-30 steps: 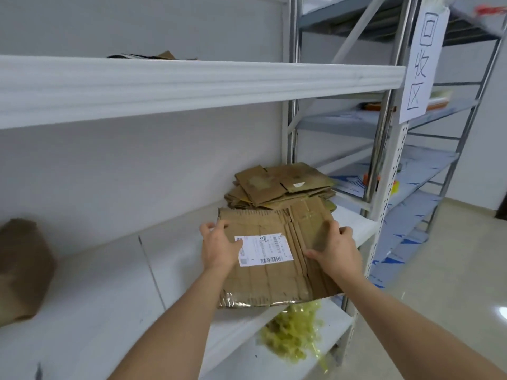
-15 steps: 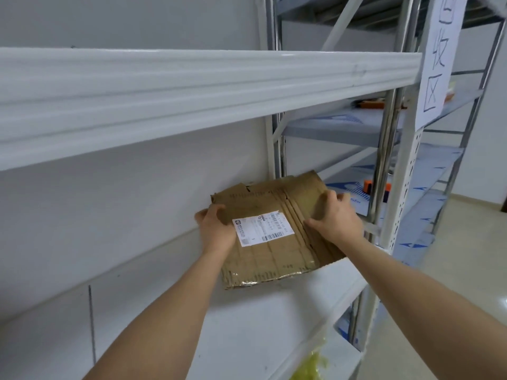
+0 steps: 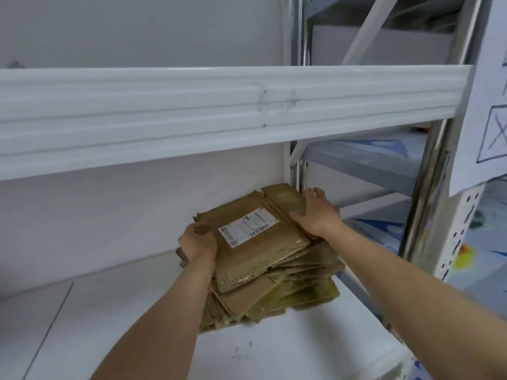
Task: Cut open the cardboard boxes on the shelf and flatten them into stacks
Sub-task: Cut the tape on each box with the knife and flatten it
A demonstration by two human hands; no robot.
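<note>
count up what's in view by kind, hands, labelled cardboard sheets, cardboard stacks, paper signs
hands: 2, left hand and right hand
flattened box with shipping label: 1
stack of flattened cardboard: 1
paper sign: 1
total: 5

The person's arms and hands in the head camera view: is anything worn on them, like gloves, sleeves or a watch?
Nothing shows on them. The left hand and the right hand are bare, without gloves or visible rings. Both forearms are uncovered as far as the frame's lower edge, with no sleeve, watch or band in sight. Anything worn higher up is out of view.
</note>
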